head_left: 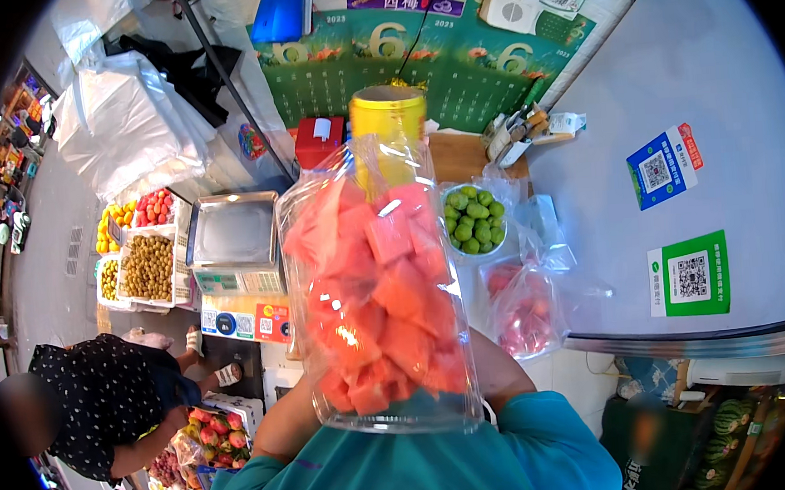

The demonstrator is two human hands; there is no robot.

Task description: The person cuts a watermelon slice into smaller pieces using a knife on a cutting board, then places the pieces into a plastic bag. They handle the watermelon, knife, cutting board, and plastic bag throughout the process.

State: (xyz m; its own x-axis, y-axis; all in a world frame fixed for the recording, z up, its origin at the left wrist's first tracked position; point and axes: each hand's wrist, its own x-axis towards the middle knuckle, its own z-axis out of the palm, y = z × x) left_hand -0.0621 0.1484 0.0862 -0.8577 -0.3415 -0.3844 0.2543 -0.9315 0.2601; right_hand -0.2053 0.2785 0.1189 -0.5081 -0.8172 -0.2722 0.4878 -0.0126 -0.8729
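A clear plastic box of watermelon chunks (374,310) fills the middle of the head view, close up and upright. Crinkled clear plastic (405,158) rises around its top. From below, my left forearm (287,423) and my right forearm (503,365) reach up behind the box. Both hands are hidden by it, so their fingers and grip do not show. Past the top of the box stands a yellow canister (388,109). To the right of the box sits a bowl of green fruit (474,221), with a clear bag of reddish fruit (523,313) below it.
A weighing scale (235,230) stands left of the box, beside crates of small brown fruit (146,267). White plastic bags (129,118) hang upper left. A person in a dotted top (117,401) is at lower left. A grey cabinet surface (589,186) lies right.
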